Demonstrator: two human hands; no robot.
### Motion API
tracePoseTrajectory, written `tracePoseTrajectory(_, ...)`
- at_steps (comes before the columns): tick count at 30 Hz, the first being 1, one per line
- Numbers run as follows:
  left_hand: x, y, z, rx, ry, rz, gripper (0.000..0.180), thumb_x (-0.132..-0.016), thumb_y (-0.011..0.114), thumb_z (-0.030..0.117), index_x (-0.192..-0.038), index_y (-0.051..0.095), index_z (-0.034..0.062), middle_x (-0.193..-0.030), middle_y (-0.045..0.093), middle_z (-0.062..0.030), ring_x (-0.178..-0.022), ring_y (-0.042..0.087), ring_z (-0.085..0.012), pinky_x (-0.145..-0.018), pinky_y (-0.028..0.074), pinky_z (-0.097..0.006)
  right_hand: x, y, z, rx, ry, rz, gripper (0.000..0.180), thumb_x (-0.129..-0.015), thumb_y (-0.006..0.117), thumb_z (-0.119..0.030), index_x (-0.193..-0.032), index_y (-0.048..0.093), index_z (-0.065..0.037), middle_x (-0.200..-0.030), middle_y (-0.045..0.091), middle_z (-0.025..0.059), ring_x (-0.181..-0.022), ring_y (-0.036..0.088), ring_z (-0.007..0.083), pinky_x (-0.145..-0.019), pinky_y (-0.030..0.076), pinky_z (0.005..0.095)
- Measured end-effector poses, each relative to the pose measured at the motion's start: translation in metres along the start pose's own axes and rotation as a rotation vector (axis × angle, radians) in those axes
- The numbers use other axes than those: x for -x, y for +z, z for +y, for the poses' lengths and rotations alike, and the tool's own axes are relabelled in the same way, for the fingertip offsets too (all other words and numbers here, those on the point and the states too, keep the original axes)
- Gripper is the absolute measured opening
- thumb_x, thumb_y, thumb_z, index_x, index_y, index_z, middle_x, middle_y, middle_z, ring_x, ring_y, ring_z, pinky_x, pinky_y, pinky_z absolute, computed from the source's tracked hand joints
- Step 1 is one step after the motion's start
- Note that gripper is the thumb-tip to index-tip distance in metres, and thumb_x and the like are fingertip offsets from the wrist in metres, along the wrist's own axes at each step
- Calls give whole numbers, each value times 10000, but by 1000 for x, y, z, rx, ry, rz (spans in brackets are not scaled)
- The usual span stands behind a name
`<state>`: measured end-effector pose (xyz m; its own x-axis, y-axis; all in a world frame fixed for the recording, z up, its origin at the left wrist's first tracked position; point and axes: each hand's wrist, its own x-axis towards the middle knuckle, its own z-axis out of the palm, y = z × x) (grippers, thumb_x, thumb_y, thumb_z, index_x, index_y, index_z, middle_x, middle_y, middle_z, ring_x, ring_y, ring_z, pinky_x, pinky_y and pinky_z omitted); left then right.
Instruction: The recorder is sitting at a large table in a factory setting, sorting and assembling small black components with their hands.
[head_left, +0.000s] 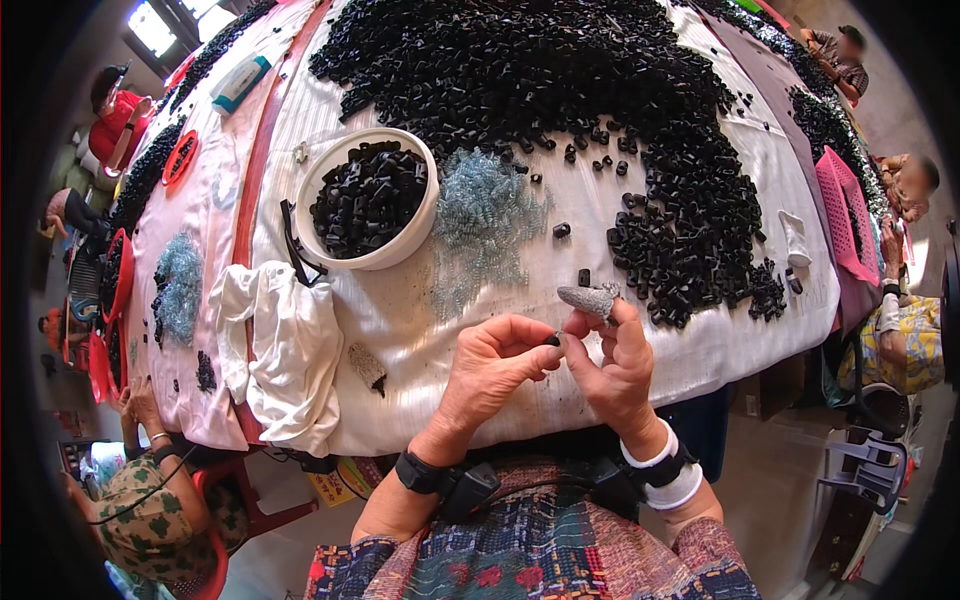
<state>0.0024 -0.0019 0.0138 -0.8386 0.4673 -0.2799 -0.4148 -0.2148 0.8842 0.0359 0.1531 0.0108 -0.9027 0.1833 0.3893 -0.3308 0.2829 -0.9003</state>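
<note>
In front of my chest, my left hand [497, 365] pinches a small black plastic part [552, 340] between thumb and forefinger. My right hand [618, 365] meets it there, its thumb tip against the part's right side and its fingers curled. A grey knitted finger cover [590, 299] sits on a finger of my right hand. Whatever the right fingertips pinch is too small to make out. Just beyond my hands lies a loose black part [585, 276]. A heap of tiny pale-blue, coil-like pieces [485, 215] spreads farther off.
A white bowl [430, 215] of black parts stands left of the blue heap. Black parts [530, 60] cover the far cloth. White fabric [290, 350] and another grey finger cover [366, 368] lie left. A pink basket [845, 215] stands right. Other people sit around the table.
</note>
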Motion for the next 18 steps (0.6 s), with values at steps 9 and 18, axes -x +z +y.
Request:
tracePoseTrajectory(9,-3,-2,-6,-2,10,7,217,-791,727,92,-964,642,-5,-837,667,-57,-733,625,-98,-616,523,-226,0,-2,2,228,-185,-18,367,-732,655,94,-1073,554,4,-840,624,109,-714,623,217,-644,506,305)
tracePoseTrajectory(18,-4,-5,-12,-1,6,7,231,-781,738,100,-968,644,3,-841,669,-53,-740,627,-93,-617,521,-223,0,-1,2,348,-299,-25,364,-719,650,102,-1058,553,8,-826,608,110,-689,608,232,-636,502,319)
